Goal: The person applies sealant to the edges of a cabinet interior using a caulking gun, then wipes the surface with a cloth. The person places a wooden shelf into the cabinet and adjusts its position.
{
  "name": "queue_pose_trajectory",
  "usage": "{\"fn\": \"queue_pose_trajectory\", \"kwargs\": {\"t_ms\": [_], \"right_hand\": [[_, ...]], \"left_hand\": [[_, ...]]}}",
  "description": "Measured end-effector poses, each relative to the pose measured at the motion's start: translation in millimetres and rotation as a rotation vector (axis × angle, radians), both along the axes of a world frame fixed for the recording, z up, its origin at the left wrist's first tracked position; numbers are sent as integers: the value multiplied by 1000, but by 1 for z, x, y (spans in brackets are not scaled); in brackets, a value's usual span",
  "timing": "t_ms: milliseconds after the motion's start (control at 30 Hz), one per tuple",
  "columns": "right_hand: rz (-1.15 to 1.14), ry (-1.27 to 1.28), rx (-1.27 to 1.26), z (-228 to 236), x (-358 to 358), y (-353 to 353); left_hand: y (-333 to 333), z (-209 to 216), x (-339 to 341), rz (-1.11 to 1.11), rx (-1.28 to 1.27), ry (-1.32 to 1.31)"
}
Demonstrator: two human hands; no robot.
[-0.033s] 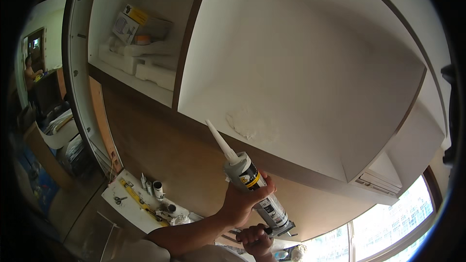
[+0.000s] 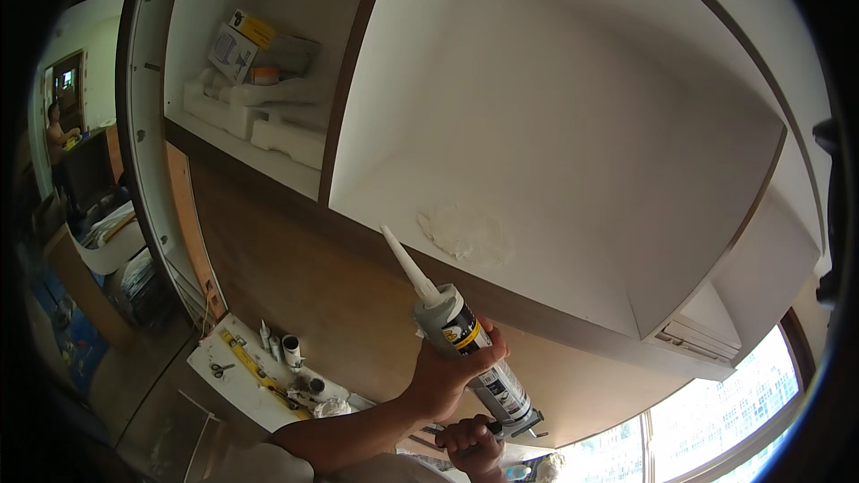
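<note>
A caulking gun [image 2: 470,349] is held slantwise in both hands, loaded with a black, yellow and white sealant cartridge [image 2: 465,336]. Its long white nozzle [image 2: 407,259] points up and left, the tip just in front of the brown lower edge [image 2: 420,255] of the white open cabinet. My left hand [image 2: 452,376] wraps round the barrel at its middle. Lower down, my right hand [image 2: 472,445] is closed round the gun's handle at the rear end. A rough pale smear [image 2: 461,231] marks the cabinet's bottom panel, beyond the nozzle.
The left compartment holds boxes [image 2: 234,54] and white foam packing [image 2: 286,139]. Below, a white worktop [image 2: 215,358] carries scissors [image 2: 221,368], a yellow level [image 2: 250,362] and pipe pieces [image 2: 292,349]. A bright window [image 2: 716,411] is lower right. Another person [image 2: 59,134] is far left.
</note>
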State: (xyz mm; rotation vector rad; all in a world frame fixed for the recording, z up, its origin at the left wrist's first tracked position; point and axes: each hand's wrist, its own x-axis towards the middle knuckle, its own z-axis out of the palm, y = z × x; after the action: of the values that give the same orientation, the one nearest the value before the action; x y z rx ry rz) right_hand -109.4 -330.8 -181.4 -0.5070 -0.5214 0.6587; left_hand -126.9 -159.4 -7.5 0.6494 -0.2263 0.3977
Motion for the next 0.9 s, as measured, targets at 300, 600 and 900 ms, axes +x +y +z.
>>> {"fn": "queue_pose_trajectory", "kwargs": {"t_ms": [300,600,900], "right_hand": [[10,22,-47,-12,12,-10],[20,58,-68,-9,11,-12],[167,137,1,-23,19,-11]], "left_hand": [[-6,-16,11,35,28,69],[-7,-19,15,32,37,92],[0,-16,8,22,114,36]]}}
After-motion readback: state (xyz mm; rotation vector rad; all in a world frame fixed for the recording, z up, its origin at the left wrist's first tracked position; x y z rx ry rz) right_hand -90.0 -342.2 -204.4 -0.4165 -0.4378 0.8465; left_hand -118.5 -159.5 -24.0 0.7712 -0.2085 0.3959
